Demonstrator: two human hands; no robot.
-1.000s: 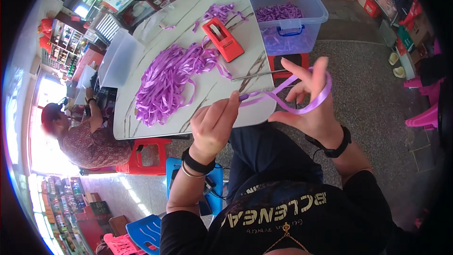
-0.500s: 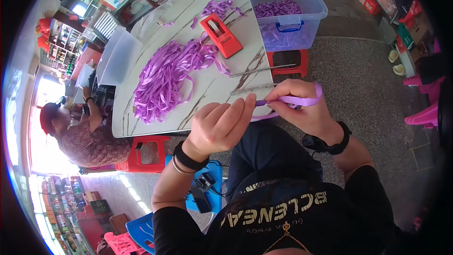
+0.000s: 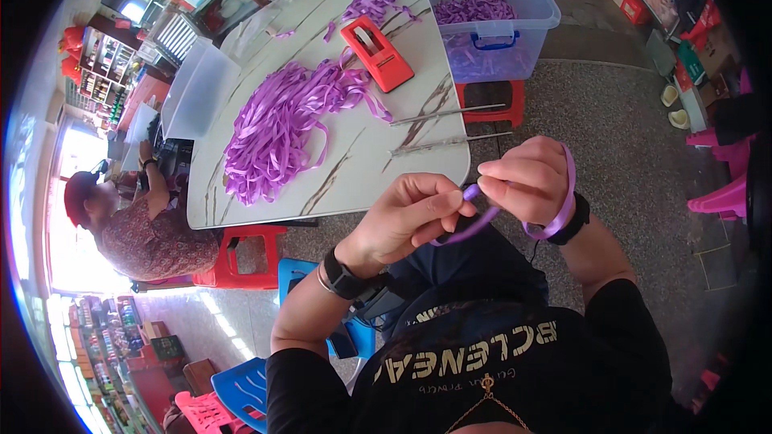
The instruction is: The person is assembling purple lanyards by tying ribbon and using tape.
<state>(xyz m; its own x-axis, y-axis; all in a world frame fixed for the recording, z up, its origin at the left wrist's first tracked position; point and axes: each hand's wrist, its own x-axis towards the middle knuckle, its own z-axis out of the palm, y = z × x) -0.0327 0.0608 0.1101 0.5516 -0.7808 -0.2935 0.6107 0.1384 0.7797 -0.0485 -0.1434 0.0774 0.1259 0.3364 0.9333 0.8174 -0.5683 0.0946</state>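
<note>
Since left hand point(image 3: 414, 213) has rolled over facing right hand point(image 3: 527, 181), both grips pinch purple ribbon point(image 3: 482, 225) just off counter's point(image 3: 362, 161) near edge, so it's two-handed.

This looks like a small shop, with bottles point(image 3: 113, 104) and packed small goods point(image 3: 108, 345) lining the walls around a marble-patterned table point(image 3: 362, 161) and plastic stools point(image 3: 226, 270).

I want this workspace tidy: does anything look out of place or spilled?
Slightly: two thin grey rods jut past the right edge of the white, marble-patterned table, so they look easily knocked off. The shiny purple ribbon heap looks tangled. I see no spill or damage.
</note>
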